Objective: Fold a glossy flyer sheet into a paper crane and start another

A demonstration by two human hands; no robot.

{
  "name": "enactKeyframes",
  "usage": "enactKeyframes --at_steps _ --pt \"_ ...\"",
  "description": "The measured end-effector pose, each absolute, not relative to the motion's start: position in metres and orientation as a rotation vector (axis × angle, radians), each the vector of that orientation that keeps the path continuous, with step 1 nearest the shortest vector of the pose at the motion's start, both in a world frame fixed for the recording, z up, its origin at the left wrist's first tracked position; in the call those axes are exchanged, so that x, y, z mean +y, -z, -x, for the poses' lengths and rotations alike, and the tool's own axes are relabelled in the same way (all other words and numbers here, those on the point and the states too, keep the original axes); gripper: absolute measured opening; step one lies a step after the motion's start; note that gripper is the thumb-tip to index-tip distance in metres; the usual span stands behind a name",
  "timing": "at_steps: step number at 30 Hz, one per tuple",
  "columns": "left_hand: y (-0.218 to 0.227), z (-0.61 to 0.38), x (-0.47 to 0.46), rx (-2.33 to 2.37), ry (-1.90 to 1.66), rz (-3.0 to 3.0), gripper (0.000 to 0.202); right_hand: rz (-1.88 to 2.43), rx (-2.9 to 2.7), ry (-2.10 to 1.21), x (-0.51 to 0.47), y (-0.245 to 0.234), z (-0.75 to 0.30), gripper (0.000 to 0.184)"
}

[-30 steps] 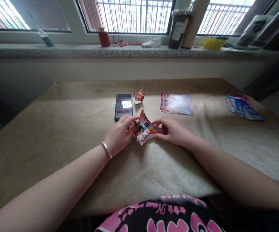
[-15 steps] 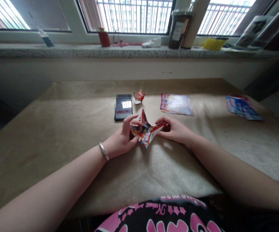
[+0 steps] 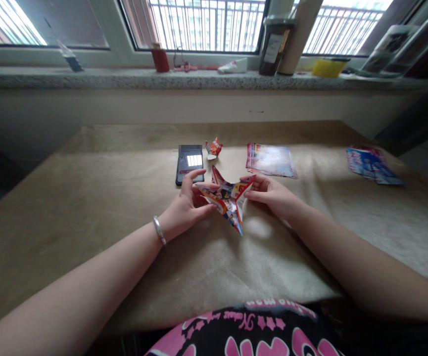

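Between my hands is a folded paper star (image 3: 229,203), printed in red, orange and blue with white showing, its several points spread outward. My left hand (image 3: 191,200) pinches its left side, thumb in front and a finger reaching over the inner folds. On the other side my right hand (image 3: 273,194) grips the right point between thumb and fingers. The star is held just above the table, tilted so that one point aims down toward me. Past it lies a small folded paper figure (image 3: 214,148) in red and orange. A dark phone (image 3: 189,170) rests beyond my left hand.
A stack of printed paper sheets (image 3: 271,159) lies behind my right hand. Farther right are several blue and red printed sheets (image 3: 373,165). Along the windowsill (image 3: 206,81) stand a red container (image 3: 160,58), a dark jar (image 3: 273,47) and a yellow item (image 3: 328,67).
The paper star has turned and opened wider, its near point swinging right and toward me. My right hand has shifted slightly to the right; my left fingers have changed their hold.
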State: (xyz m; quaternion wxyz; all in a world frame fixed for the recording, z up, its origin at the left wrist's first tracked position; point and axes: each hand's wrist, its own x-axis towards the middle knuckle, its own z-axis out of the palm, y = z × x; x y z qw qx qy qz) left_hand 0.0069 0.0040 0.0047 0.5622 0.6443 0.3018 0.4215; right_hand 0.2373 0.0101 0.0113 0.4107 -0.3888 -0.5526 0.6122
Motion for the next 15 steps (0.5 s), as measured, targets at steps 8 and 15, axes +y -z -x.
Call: enactKeyframes --at_steps 8,15 --pt "-0.002 -0.008 0.005 0.713 -0.959 -1.575 0.046 1.09 -1.683 -1.32 0.009 -0.003 -0.235 0.032" --pt "-0.002 -0.012 0.006 0.759 -1.016 -1.507 0.059 1.135 -1.529 -1.319 0.01 -0.004 -0.231 0.031"
